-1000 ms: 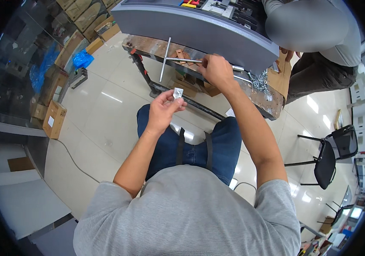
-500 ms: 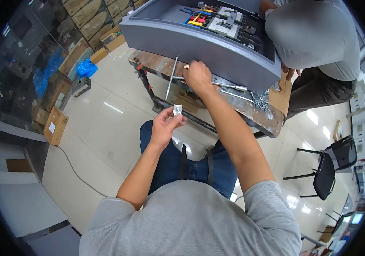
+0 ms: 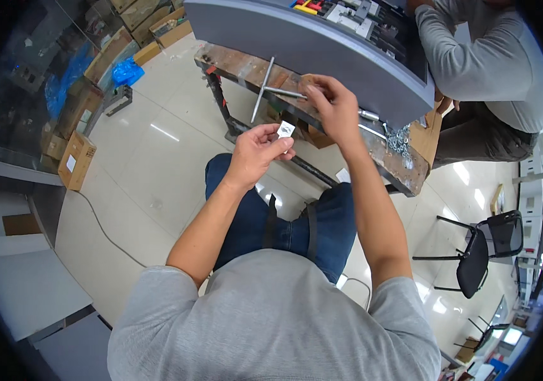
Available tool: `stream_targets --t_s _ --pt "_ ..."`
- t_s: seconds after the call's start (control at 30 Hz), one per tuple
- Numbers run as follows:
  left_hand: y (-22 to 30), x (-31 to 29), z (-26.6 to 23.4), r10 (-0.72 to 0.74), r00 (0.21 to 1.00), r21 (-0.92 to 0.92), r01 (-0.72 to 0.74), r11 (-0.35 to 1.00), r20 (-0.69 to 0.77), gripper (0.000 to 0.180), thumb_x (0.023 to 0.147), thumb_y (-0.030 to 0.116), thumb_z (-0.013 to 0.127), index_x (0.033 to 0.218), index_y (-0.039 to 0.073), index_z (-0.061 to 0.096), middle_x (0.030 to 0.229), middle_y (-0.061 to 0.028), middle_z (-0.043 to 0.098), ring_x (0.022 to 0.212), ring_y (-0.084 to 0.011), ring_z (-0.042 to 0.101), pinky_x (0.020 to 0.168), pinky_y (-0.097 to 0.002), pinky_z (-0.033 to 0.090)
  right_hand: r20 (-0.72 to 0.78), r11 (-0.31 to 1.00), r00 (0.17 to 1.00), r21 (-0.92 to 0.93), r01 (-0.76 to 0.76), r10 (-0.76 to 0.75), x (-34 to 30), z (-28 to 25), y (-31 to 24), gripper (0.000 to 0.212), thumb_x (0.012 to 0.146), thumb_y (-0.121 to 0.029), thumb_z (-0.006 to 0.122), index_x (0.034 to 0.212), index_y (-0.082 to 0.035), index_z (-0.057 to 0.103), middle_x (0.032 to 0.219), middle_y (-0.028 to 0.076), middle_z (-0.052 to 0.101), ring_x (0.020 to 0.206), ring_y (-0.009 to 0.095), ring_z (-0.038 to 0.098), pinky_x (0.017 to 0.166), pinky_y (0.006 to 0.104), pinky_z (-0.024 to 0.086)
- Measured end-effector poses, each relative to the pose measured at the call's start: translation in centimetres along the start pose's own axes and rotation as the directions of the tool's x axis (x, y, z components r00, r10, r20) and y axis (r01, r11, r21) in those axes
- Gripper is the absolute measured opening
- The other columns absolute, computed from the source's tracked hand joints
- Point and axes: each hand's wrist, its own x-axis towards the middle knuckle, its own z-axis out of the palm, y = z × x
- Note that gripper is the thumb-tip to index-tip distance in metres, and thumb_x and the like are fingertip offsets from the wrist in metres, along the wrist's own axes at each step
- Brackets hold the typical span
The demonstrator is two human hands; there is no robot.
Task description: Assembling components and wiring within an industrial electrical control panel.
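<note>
My left hand [image 3: 257, 155] is pinched on a small shiny silver square piece [image 3: 286, 129], held up in front of the bench edge. My right hand [image 3: 336, 108] is over the bench, thumb and fingers bent together; whether something small is between them I cannot make out. Beneath it runs the shaft of a T-handle socket wrench [image 3: 263, 90], whose crossbar sticks out past the edge. My right hand hides part of that shaft. The wrench's socket end [image 3: 368, 115] shows to the right, near a pile of bolts, nuts and washers [image 3: 399, 143].
A grey metal enclosure [image 3: 322, 60] with components inside stands on the worn bench [image 3: 233, 66]. Another person [image 3: 493, 76] leans at its right side. Boxes [image 3: 78, 162] and a blue plastic bag [image 3: 126, 72] lie at left; a black chair [image 3: 474, 263] stands at right.
My right hand has moved right and nearer along the wrench shaft. My left hand, still holding the silver piece, has come up and right. The whole view has shifted slightly.
</note>
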Motion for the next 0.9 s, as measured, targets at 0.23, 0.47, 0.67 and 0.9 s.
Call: stream_targets --t_s 0.23,0.47,0.67,0.9 --pt "1.1 -4.3 1.4 -0.132 0.987 0.001 0.132 0.991 0.087 0.041 0.086 0.004 0.074 0.120 -0.011 0.056 0.097 -0.0132 0.067 0.075 -0.0169 0.069 0.067 -0.0260 0.058 0.296 0.740 0.861 0.441 -0.508 0.414 -9.1 -4.3 -4.3 0.026 0.094 -0.012 0.065 0.117 0.000 0.059 0.089 0.007 0.070 0.063 0.008 0.062 0.058 0.0211 0.050" --pt "0.6 -5.9 3.3 -0.192 0.968 0.082 0.181 0.980 0.162 0.039 0.087 0.002 0.071 0.121 -0.011 0.056 0.098 -0.0148 0.068 0.076 -0.0185 0.071 0.065 -0.0265 0.059 0.198 0.761 0.889 0.460 -0.456 0.413 -12.5 -5.1 -4.8 0.018 0.094 -0.013 0.066 0.106 -0.001 0.058 0.079 0.005 0.067 0.057 0.008 0.058 0.051 0.0205 0.043" --pt "0.6 -6.5 4.3 -0.197 0.966 0.091 0.183 0.979 0.167 0.042 0.084 0.003 0.075 0.118 -0.012 0.056 0.099 -0.0153 0.067 0.075 -0.0177 0.070 0.064 -0.0258 0.059 0.185 0.779 0.907 0.465 -0.420 0.378 -13.9 -4.8 -5.8 0.022 0.093 -0.013 0.068 0.107 0.000 0.057 0.075 0.002 0.066 0.058 0.006 0.055 0.054 0.0204 0.043" --pt "0.8 -6.7 4.5 -0.197 0.969 0.054 0.191 0.980 0.148 0.046 0.083 0.003 0.077 0.119 -0.014 0.055 0.099 -0.0149 0.066 0.077 -0.0176 0.071 0.066 -0.0257 0.058 0.138 0.789 0.937 0.508 -0.345 0.320 -14.8 -5.1 -5.6 0.018 0.093 -0.008 0.068 0.107 -0.002 0.058 0.083 0.003 0.067 0.064 0.006 0.057 0.057 0.0199 0.045"
